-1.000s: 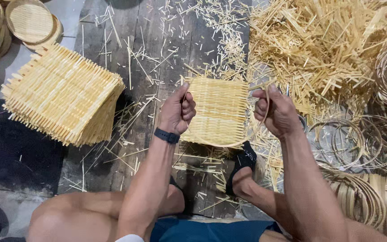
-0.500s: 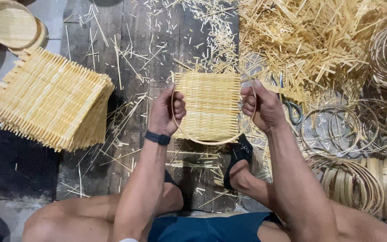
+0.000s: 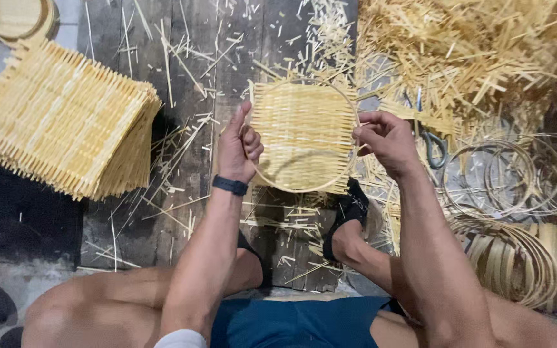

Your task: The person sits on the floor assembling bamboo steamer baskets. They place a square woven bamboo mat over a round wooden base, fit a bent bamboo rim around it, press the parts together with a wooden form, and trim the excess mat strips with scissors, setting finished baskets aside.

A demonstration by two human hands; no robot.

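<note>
A square woven bamboo mat (image 3: 304, 132) is held up in front of me over the dark wooden floor, with a thin bamboo ring (image 3: 291, 188) lying against its face. My left hand (image 3: 240, 147) grips the ring and mat at the left edge; a dark band sits on that wrist. My right hand (image 3: 387, 138) pinches the ring and mat at the right edge. My foot in a black sandal (image 3: 349, 216) rests just below the mat.
A stack of woven square mats (image 3: 66, 122) lies at the left. Round woven discs (image 3: 11, 16) sit at the top left. A heap of bamboo offcuts (image 3: 465, 51) fills the top right, with scissors (image 3: 430, 145) beside it. Bamboo hoops (image 3: 517, 187) pile at the right.
The ring has been brought round the face of the mat. Both hands have shifted from fists at the mat's sides to gripping ring and mat together.
</note>
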